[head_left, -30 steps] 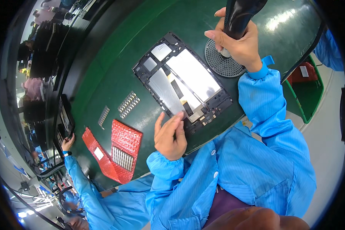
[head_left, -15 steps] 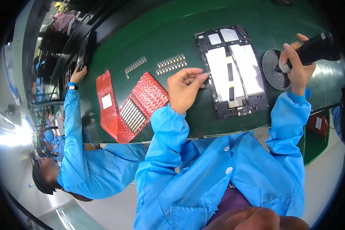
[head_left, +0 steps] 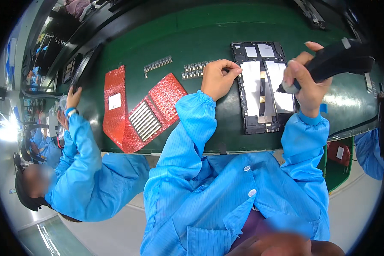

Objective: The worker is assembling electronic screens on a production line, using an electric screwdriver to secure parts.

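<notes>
My right hand (head_left: 309,83) is wrapped round a black electric screwdriver (head_left: 339,62). Its tip (head_left: 280,88) points down over the right part of an opened tablet (head_left: 251,87), a black frame with silvery panels and a dark strip down its middle. At the tablet's upper left edge is my left hand (head_left: 217,80), thumb and forefinger pinched together; anything between them is too small to make out. Just behind that hand lie strips of small metallic parts (head_left: 192,71), partly covered by it. The round grid dish is hidden, apparently behind my right hand.
Left of my arm lies red bubble wrap (head_left: 114,81) under a pack of metallic strips (head_left: 145,121). Another small strip (head_left: 158,64) lies beyond it. At far left a co-worker's hand (head_left: 74,97) holds a dark panel (head_left: 84,66). A green bin (head_left: 339,170) stands below the table's right edge.
My right hand has brought the screwdriver left from the round grid dish to above the tablet. The left hand stays pinched at the tablet's edge. The co-worker's second hand has come into view.
</notes>
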Motion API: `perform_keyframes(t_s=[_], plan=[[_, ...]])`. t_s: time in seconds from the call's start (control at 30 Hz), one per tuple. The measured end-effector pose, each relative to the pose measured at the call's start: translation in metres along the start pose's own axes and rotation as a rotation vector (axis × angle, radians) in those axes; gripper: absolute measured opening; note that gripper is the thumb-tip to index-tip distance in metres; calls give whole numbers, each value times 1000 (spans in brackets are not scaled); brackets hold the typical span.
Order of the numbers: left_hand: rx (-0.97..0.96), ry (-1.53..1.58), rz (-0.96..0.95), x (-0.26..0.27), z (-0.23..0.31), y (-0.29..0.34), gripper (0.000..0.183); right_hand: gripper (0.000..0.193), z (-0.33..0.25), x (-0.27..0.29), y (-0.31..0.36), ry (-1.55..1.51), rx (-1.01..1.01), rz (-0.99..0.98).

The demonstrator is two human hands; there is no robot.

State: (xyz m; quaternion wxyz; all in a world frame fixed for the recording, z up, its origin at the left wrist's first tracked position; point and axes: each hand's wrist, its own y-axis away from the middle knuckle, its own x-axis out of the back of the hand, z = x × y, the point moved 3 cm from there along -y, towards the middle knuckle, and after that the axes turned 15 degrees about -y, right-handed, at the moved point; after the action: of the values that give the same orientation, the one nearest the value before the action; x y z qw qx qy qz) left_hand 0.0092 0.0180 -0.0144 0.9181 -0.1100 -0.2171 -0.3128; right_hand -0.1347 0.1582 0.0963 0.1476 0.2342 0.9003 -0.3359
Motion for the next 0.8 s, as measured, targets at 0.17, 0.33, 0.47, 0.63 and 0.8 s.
perform_keyframes(t_s=[0.17,0.33,0.47,0.63,0.8], plan=[[-16,27,62,-2,5,2,14,42,24,-31,-18,-5,-13,-35],[67,77,39,2,0,1,15,43,58,-50,-29,3,-67,-99],[116,75,17,3,1,1,13,38,78,-50,-31,40,-57,-102],[94,80,33,1,-5,-1,11,42,84,-49,-30,78,-67,-128],[94,70,44,1,-4,-2,9,42,88,-47,-30,88,-70,-127]])
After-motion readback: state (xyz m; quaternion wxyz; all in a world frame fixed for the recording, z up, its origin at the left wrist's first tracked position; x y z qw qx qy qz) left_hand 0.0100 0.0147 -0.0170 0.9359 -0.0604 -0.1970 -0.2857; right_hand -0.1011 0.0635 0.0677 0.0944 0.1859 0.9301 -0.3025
